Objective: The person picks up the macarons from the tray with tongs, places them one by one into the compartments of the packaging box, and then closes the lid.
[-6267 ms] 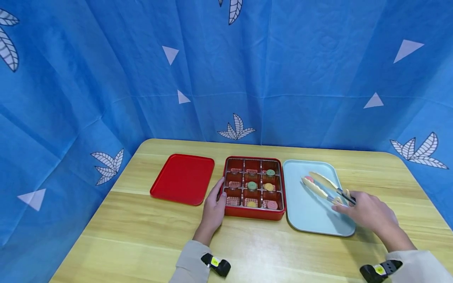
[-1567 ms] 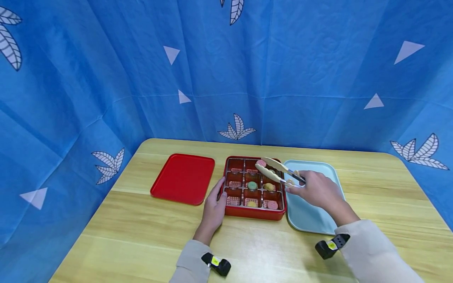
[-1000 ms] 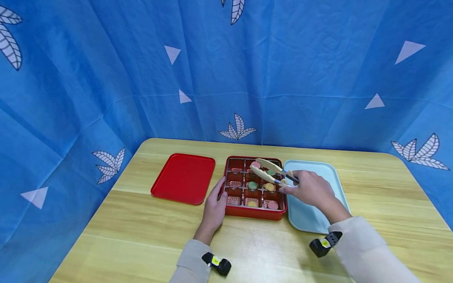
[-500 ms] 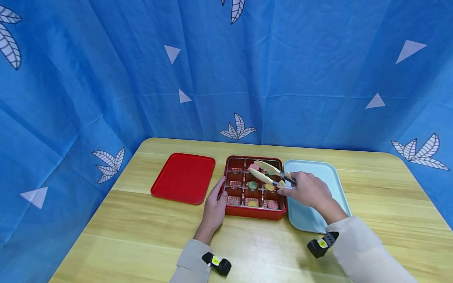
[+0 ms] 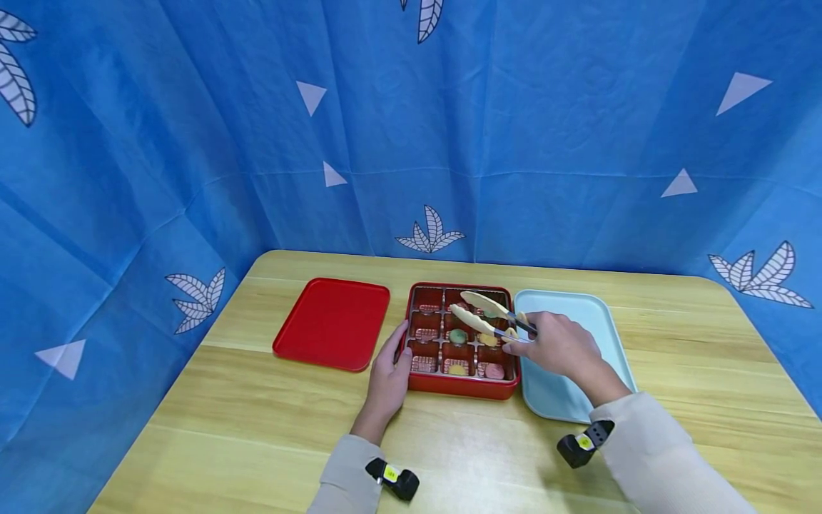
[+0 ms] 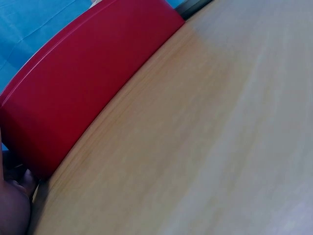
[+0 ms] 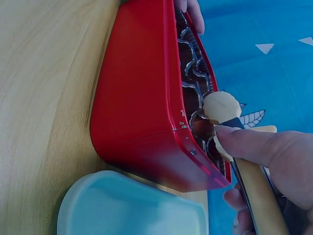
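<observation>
In the head view, my right hand point(image 5: 559, 346) holds pale-tipped food tongs point(image 5: 483, 308) over the back-middle and back-right compartments of a red box point(image 5: 459, 386). The tong tips stand apart and largely cover the pink macaron there; whether they touch it is unclear. My thumb lies along the tongs in the right wrist view. My left hand point(image 5: 387, 375) rests its fingers and thumb against the box's left side. Around the tongs sit a green macaron point(image 5: 458, 336), a yellow one point(image 5: 488, 339), another yellow one point(image 5: 457, 369) and a pink one point(image 5: 494, 370). A partly hidden green one lies back right.
A light blue tray point(image 5: 565, 400) stands right beside the box, partly under my right forearm. To the left lies a flat red lid point(image 5: 334, 325). All rest on a wooden table point(image 5: 257, 428), with a blue patterned curtain point(image 5: 411, 143) behind.
The tongs took the pink macaron from the blue tray, carried it left over the box and lowered it into the back-middle compartment. The tips have since parted slightly. My left hand stayed put.
</observation>
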The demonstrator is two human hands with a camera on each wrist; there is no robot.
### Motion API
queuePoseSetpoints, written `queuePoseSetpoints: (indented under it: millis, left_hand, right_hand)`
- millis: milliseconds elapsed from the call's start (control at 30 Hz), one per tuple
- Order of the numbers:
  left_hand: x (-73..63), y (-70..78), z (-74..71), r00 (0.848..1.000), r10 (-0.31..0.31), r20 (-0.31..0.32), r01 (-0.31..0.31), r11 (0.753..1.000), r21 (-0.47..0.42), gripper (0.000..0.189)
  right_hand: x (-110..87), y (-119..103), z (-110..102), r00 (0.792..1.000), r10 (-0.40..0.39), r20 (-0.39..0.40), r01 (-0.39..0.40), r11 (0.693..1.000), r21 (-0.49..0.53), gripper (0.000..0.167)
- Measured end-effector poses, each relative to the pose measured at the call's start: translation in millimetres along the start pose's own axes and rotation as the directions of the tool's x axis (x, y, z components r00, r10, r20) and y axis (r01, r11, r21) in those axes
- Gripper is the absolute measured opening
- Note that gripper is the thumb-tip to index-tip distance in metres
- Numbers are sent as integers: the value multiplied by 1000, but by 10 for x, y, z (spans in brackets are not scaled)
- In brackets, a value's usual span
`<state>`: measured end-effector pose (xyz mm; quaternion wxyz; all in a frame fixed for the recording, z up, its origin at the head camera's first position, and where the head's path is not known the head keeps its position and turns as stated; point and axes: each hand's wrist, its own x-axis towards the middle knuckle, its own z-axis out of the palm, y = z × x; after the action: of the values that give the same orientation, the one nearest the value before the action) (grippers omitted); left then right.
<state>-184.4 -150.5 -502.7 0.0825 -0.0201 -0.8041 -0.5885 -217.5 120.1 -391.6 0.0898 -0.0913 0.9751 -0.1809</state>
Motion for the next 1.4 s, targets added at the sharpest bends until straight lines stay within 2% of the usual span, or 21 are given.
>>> queuePoseSetpoints:
  millis: [267,400,500,533,633,800,867,1133,1300,1400]
  left_hand:
    - [5,0,-1,1000,-9,-2,9,1000,-11,47]
    - [-45,197,-40,999,-35,11,35,999,-10,47]
    - [-41,217,-40,999,-49,19,49,999,-5,48]
    - [-34,183,-34,999,-40,18,40,999,-7,48]
    - [12,16,0,1000,-25,10,25,1000,-13,47]
    - [10,-7,4,1000,-5,4,5,1000,-12,47]
    - [5,3,3,1000,-2,1,2,1000,-9,47]
    - [3,-6,1,1000,-3,-5,3,1000,-2,47]
    - [7,-10,1,1000,-8,-2,8,1000,-8,47]
    - [8,11,5,1000,-17,4,17,1000,-11,47]
  right_hand:
    - [-14,3,-4,1000,6,3,-6,1000,9,34]
    - [-29,17,3,1000,8,-20,-7,1000,20,35]
    - [-50,60,5,998,8,-65,-6,999,32,37]
    - [-56,80,5,997,9,-80,-6,999,37,39]
    - [-73,143,-9,993,22,-114,-17,999,42,49]
    - [-103,263,-33,988,69,-139,-64,997,42,87]
    - [-118,314,-36,985,83,-153,-79,996,36,97]
    - [-194,500,-34,971,146,-188,-140,989,47,112]
    - [-242,639,-26,960,206,-191,-188,976,108,121]
    - [-275,738,-16,948,249,-198,-224,964,142,121]
